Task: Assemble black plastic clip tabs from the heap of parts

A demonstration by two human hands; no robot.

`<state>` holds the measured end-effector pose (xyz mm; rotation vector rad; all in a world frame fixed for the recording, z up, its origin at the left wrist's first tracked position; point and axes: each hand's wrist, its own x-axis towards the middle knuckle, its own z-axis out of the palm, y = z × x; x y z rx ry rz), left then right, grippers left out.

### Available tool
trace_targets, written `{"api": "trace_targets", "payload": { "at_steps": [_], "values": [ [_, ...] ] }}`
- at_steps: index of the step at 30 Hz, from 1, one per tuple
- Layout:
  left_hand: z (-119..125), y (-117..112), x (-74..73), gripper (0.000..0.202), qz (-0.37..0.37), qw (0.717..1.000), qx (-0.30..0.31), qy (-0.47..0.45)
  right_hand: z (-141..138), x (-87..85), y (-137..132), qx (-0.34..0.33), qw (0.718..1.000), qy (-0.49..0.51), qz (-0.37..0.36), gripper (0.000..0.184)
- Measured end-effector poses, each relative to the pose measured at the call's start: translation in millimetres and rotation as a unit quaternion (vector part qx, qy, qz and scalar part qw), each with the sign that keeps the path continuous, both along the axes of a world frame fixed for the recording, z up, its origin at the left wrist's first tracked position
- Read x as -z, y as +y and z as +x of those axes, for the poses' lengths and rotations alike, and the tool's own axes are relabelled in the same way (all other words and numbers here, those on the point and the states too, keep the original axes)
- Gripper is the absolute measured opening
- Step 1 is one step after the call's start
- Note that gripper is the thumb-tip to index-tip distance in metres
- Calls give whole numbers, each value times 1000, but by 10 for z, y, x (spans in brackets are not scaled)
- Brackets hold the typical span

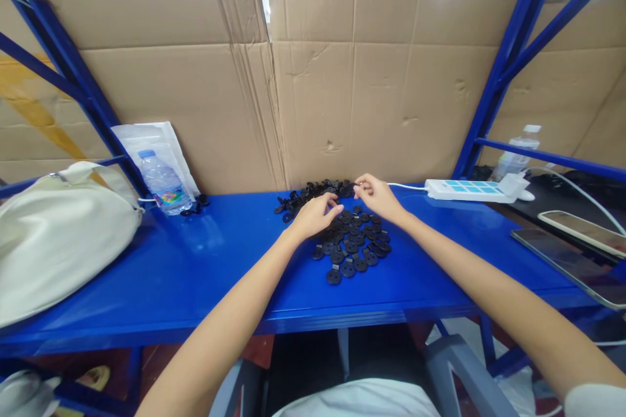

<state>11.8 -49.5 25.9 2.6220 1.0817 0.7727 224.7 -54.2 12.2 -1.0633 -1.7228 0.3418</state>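
Note:
Small black round parts with short tabs and holes lie in a loose spread [349,244] on the blue table, in front of a second, more jumbled heap of black parts [317,191] along the cardboard. My left hand [314,215] hovers over the left side between the two groups, its thumb and fingers apart with nothing visible between them. On the other side, my right hand [379,199] reaches to the heap's right end. Its thumb and forefinger pinch a small black part [347,189] at the edge of the heap.
Cardboard sheets [391,98] stand behind the blue table [220,287]. To the left are a cream bag [63,241], a water bottle [166,186] and a white pouch [171,140]. A power strip [462,190] and two phones [572,264] lie right.

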Motion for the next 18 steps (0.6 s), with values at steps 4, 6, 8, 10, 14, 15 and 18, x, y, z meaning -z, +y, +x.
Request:
{"api": "trace_targets", "payload": {
  "at_steps": [4,6,8,10,14,15,18],
  "values": [
    [3,-13,-7,42,20,1000,16,-10,-125,85,-299,-7,981,-189,45,13],
    [0,-18,-20,39,37,999,31,-3,-162,87,-371,-8,971,-235,45,13],
    [-4,-14,-28,34,50,998,48,6,-186,77,-401,-16,970,-241,40,13],
    [-7,2,-26,31,56,996,61,10,-199,69,-407,-15,972,-232,33,12],
    [-13,36,-15,27,73,993,89,0,-190,76,-396,21,977,-210,15,16],
    [-14,40,-15,26,82,992,100,-4,-184,81,-392,28,978,-208,14,19],
    [-14,45,-19,24,111,987,118,-2,-170,97,-379,36,977,-210,12,26]
  ]
}}
